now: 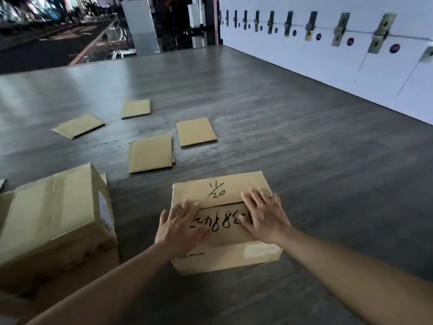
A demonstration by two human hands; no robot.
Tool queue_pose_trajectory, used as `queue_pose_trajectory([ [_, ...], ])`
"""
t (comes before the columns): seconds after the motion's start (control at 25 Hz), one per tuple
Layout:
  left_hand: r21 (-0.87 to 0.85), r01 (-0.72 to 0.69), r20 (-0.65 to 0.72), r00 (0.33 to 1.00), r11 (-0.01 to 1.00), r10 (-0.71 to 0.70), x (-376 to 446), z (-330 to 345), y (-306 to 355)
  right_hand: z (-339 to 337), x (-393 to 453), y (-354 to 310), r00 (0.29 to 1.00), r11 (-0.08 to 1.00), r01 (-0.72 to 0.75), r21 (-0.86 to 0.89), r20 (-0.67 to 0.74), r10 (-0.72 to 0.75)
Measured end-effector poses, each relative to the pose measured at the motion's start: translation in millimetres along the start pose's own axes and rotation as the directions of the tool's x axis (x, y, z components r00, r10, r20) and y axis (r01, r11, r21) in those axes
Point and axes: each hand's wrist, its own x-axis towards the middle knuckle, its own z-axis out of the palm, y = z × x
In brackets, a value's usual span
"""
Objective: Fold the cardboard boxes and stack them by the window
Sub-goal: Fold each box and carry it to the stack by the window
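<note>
The floor point(293, 141) is grey wood-grain plank, smooth with a dull sheen, so cardboard will likely slide on it. At about 8 o'clock stands the big carton point(56, 221), plain brown corrugated board with taped seams and a pale label on its side.

The small box point(225, 231), the task's thing, sits on the floor at roughly 6 o'clock, right in front of the person. It is matte brown, squared up, marked in black pen, with its top flaps closed one over the other. The left hand point(180, 227) lies flat on the near flap with fingers spread and gripping nothing; the right hand point(263, 215) presses flat across the flap seam, fingers also straight.

To do this step well, I judge the flaps want even downward pressure from both palms, kept over the seam so the box does not skate or buckle.

Four flattened cartons point(150, 153), thin rectangular sheets, lie apart from each other from 11 to 12 o'clock.
</note>
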Motion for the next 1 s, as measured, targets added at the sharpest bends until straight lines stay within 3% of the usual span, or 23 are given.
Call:
queue_pose_trajectory([
  [0.08, 0.023, 0.028, 0.038, 0.999, 0.999, -0.029, 0, 3, -2, 0, 1, 0, 1.0, 0.999, -0.003, 0.037, 0.018, 0.002],
  [0.28, -0.082, 0.002, -0.168, 0.986, 0.997, -0.016, 4, -3, -7, -4, 5, 4, 1.0, 1.0, -0.007, 0.02, -0.017, 0.007],
  [0.36, -0.11, 0.087, -0.187, 0.976, 0.99, -0.107, 8, -4, -7, -8, 11, 6, 0.997, 0.998, -0.031, 0.051, -0.076, 0.035],
  [0.48, -0.29, 0.243, -0.199, 0.931, 0.926, -0.307, 14, -8, -6, -13, 20, 8, 0.974, 0.967, -0.136, 0.214, -0.148, 0.17],
  [0.64, -0.51, 0.41, -0.046, 0.865, 0.756, -0.499, 24, -10, -12, -10, 30, 11, 0.901, 0.85, -0.333, 0.409, -0.128, 0.415],
  [0.76, -0.641, 0.531, 0.126, 0.785, 0.554, -0.606, 31, -10, -19, -6, 32, 18, 0.819, 0.689, -0.511, 0.514, 0.049, 0.571],
  [0.92, -0.631, 0.694, 0.417, 0.681, 0.347, -0.602, 26, -10, -21, -1, 29, 26, 0.701, 0.409, -0.695, 0.592, 0.428, 0.57],
  [1.0, -0.663, 0.71, 0.509, 0.66, 0.238, -0.553, 24, -6, -19, 0, 28, 29, 0.689, 0.34, -0.706, 0.622, 0.491, 0.533],
])
